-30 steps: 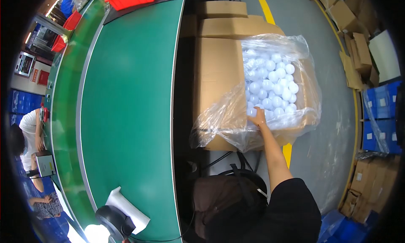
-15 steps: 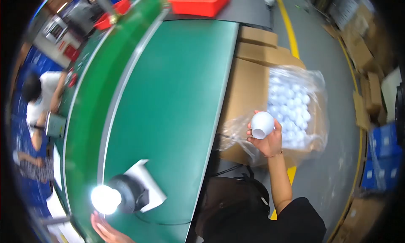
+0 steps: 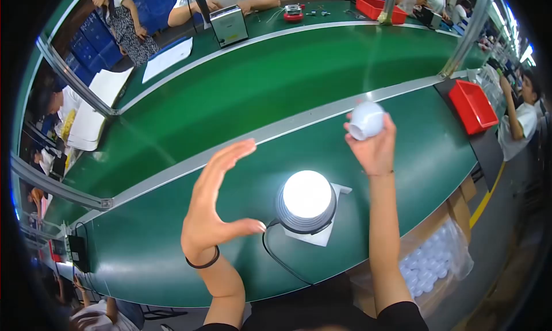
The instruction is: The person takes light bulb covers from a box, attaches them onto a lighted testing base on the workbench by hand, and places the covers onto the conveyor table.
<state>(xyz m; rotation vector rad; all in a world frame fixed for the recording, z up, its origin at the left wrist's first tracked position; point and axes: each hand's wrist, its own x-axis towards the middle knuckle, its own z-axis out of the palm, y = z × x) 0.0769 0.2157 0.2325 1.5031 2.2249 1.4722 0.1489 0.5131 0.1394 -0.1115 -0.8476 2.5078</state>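
My right hand (image 3: 375, 153) is raised over the bench and holds a white bulb cover (image 3: 368, 119), a hollow globe with its open neck tilted down and to the left. My left hand (image 3: 210, 207) is open, thumb and fingers spread in a wide curve with nothing between them. Just right of it a glowing bulb (image 3: 307, 194) sits on a dark round ribbed holder (image 3: 313, 224). The holder rests on a white block (image 3: 322, 237), and a black cable runs from it toward the bench's front edge.
A cardboard box lined with clear plastic holds many white bulb covers (image 3: 426, 263) at the lower right. A red bin (image 3: 472, 107) stands at the bench's right end. Beyond the metal rail (image 3: 310, 118) runs a green belt, with people working behind it.
My view has swung from the box to the bench. The right hand has carried the bulb cover from near the box to above the bench. My left hand now shows fully, spread beside the lamp.
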